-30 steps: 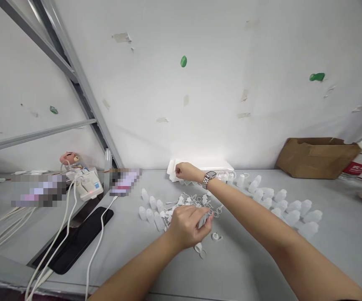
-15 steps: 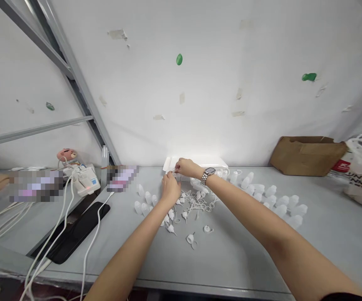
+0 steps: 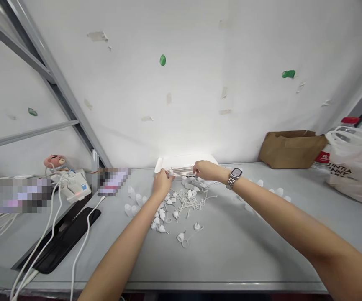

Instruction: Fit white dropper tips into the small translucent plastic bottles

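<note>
A shallow white box (image 3: 189,159) sits against the wall with a bundle of thin, straight lines, like rods or wires, (image 3: 182,171) showing in it. My left hand (image 3: 162,182) is at its left end, fingertips pinched on a small white cap. At the right end of the bundle is my right hand (image 3: 206,169), thumb and fingers closed; whatever they hold is too small to make out. In front of the box lie white needle-tipped caps (image 3: 162,215) and a tangle of white looped strips (image 3: 191,202). One cap with a ring (image 3: 181,237) lies nearer me.
Translucent small bottles (image 3: 134,209) stand left of the caps, and more (image 3: 279,192) lie behind my right forearm. A brown cardboard box (image 3: 290,150) and a plastic bag (image 3: 353,167) occupy the right side. To the left are white cables (image 3: 88,238), a black power bank-like slab (image 3: 68,242) and a phone (image 3: 113,180).
My right hand has moved right, away from my left hand, uncovering the thin lines in the box. The view has turned slightly right. Another person's hand at the left edge has gone out of view.
</note>
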A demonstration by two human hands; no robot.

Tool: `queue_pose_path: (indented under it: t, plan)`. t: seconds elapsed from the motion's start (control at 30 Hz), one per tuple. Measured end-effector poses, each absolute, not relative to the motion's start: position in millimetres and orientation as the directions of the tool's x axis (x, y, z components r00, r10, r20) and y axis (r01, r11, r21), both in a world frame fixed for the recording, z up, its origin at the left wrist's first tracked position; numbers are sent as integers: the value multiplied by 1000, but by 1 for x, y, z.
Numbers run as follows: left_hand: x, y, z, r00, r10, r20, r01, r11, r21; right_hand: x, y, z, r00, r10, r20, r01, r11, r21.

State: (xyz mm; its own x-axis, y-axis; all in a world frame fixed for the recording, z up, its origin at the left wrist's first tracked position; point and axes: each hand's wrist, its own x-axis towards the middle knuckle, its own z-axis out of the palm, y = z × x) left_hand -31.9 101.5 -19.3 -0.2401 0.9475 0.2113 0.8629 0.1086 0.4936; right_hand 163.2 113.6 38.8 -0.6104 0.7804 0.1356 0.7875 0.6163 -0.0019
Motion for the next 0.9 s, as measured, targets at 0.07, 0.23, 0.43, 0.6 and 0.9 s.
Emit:
queue_pose_path:
  t: [0.07,0.23,0.43,0.6,0.9]
  plan:
    - [-32,103,-21,-245,947,207,862,115,494,160,112,28,-626,770,128,776,630,3]
    - [-33,105,-22,-229,953,198,872,111,478,140,112,3,-636,744,206,763,645,25]
    - [-35,106,-22,-198,958,209,886,84,457,120,121,-14,-585,764,273,796,606,13]
    - [-41,106,-24,-187,958,217,872,60,487,121,125,-9,-561,774,292,809,588,-5]
    - [-49,104,-30,-207,958,200,823,60,565,100,124,-10,-630,753,191,768,640,15]
